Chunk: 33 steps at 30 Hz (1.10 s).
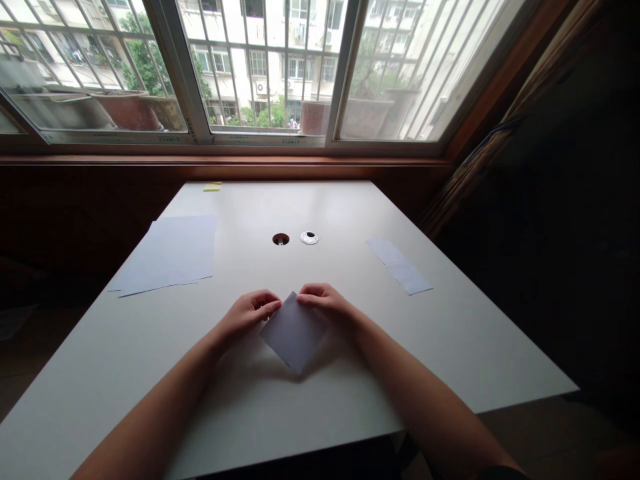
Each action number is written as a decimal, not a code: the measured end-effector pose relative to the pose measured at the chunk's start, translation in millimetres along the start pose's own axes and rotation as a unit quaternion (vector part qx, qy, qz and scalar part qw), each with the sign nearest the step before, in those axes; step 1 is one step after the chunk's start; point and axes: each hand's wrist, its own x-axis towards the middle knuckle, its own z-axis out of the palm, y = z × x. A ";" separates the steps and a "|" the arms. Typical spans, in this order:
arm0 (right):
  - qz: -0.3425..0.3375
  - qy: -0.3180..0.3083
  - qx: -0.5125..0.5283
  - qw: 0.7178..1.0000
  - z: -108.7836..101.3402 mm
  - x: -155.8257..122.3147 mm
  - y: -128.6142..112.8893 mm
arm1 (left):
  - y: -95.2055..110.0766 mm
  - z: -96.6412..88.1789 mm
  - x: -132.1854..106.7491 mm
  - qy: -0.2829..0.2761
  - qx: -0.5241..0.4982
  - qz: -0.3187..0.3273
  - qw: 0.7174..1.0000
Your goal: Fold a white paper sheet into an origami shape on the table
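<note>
A square of white paper (295, 337) is held up in front of me with one corner pointing away and one toward me. My left hand (255, 309) pinches its upper left edge between thumb and fingers. On the other side, near the top corner, my right hand (325, 299) grips the same sheet, the thumb lying over its edge. The near corner hangs close to the table, with a soft shadow around it; whether it touches the surface I cannot tell. Fingers behind the paper are hidden.
A stack of white sheets (173, 253) lies on the left of the white table (280, 427). To the right are two paper strips (410, 277). Further back are a round cable hole (281, 239), its cover (309, 237) and yellow sticky notes (213, 187). A barred window stands behind.
</note>
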 end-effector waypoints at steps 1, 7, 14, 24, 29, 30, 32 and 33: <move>0.004 -0.023 -0.012 1.000 2.7 -0.1 -1.5 | 0.4 1.8 0.5 -0.002 -0.005 0.004 1.000; -0.032 -0.099 -0.105 0.989 13.9 4.6 -1.8 | -1.3 6.9 3.9 -0.005 0.028 0.029 0.999; -0.041 -0.086 -0.104 0.990 13.5 5.2 -1.7 | 1.3 6.0 2.9 -0.010 0.055 0.041 0.998; -0.011 -0.060 -0.057 0.996 8.3 2.5 -5.1 | 2.9 4.7 0.9 0.046 -0.013 0.042 0.998; -0.007 -0.053 -0.038 0.998 2.7 1.9 -3.1 | 3.0 3.5 -1.0 0.080 -0.059 0.031 0.995; -0.008 -0.050 -0.028 0.998 1.6 1.8 -2.4 | 2.9 3.2 -1.2 0.090 -0.065 0.030 0.993; -0.013 -0.041 -0.011 0.999 -0.8 1.5 -0.9 | 2.3 2.2 -1.6 0.116 -0.073 0.031 0.990; -0.018 -0.035 -0.006 0.999 -2.1 1.3 -0.1 | 1.7 1.4 -1.6 0.129 -0.074 0.032 0.988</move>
